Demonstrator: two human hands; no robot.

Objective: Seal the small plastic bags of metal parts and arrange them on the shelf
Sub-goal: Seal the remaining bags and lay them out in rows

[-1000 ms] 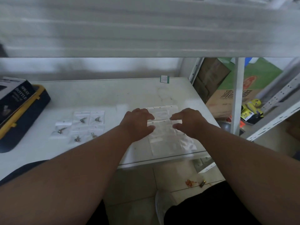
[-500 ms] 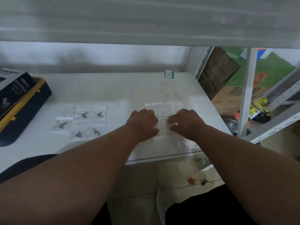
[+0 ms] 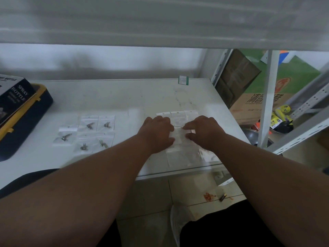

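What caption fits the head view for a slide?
Both hands, left and right, pinch a bag on the shelf beside five filled bags.

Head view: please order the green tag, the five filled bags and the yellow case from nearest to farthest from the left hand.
From the left hand:
1. Filled bags, just to its left.
2. Green tag, at the shelf's back edge.
3. Yellow case, far left.

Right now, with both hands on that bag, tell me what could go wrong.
1. The loose clear bags lie close to the shelf's front edge; a nudge from the right hand or left hand could slide them to the floor.
2. A forearm sweep might scatter the five filled bags.
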